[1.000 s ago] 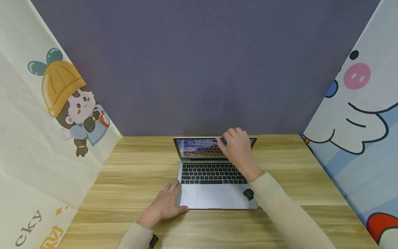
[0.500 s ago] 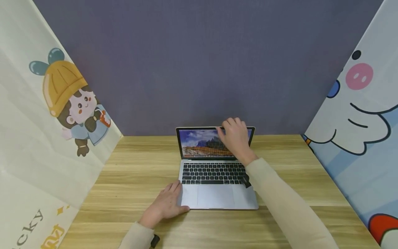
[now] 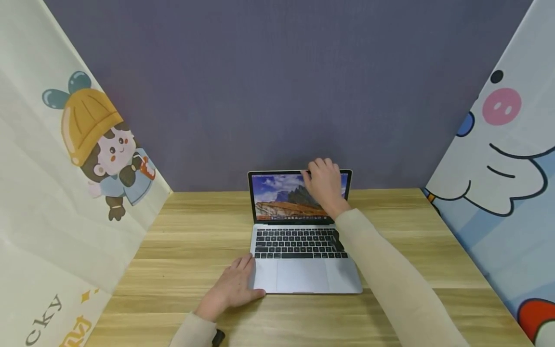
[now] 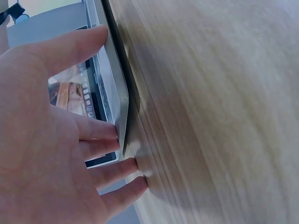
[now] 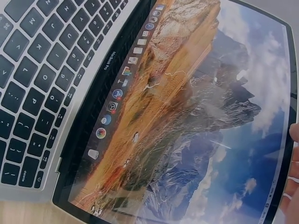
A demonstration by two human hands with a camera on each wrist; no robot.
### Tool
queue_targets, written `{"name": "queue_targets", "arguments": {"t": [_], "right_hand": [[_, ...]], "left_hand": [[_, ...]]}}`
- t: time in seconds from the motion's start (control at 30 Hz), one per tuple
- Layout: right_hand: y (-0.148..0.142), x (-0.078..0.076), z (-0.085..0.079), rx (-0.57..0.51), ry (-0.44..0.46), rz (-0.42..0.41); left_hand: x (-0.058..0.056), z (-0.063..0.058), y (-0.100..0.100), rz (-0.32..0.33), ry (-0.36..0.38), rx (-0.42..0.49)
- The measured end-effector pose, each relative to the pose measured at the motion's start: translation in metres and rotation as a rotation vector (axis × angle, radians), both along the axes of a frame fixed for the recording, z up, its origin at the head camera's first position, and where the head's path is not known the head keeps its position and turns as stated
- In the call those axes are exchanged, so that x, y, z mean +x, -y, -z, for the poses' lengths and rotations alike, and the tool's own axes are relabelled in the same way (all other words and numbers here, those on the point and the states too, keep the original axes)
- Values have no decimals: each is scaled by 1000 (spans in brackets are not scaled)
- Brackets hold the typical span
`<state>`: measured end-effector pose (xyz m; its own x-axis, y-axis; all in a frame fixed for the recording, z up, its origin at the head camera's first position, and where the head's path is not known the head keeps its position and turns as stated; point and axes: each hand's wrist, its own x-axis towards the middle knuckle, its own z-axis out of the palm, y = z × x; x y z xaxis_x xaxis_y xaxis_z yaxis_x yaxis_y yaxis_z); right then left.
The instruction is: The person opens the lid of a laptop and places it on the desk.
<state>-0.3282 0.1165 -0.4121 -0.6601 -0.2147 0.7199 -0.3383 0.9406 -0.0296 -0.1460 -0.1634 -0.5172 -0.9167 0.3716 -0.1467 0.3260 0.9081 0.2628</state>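
Note:
An unfolded silver laptop [image 3: 301,275] sits on the wooden table, its screen [image 3: 277,197] lit with a mountain picture and a row of icons. My right hand [image 3: 326,184] grips the top edge of the lid, thumb on the screen side and fingers over the edge. In the right wrist view only the tips of those fingers [image 5: 293,175] show, at the right border. My left hand [image 3: 234,285] is at the front left corner of the base, fingers extended along the left side. In the left wrist view its thumb [image 4: 79,46] touches the front edge.
The wooden table [image 3: 195,231] spreads around the laptop. A dark grey panel [image 3: 277,96] stands close behind the lid. Light side walls with printed cartoon figures [image 3: 95,130] rise at left and right. A small black device [image 3: 336,241] is on the right sleeve.
The right hand has swung the lid up and back, so the screen stands more upright and shows fully. The left hand has kept its place at the corner.

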Motion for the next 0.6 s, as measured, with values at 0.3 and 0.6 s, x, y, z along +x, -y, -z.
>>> {"name": "queue_targets", "arguments": {"t": [0.3,0.6], "right_hand": [[1,-13,1,-17,62,22],[3,-22,4,-19,95,31]], "left_hand": [[-1,0,-3,-11,16,-18],[0,-4,-3,-21,27,-26]]}}
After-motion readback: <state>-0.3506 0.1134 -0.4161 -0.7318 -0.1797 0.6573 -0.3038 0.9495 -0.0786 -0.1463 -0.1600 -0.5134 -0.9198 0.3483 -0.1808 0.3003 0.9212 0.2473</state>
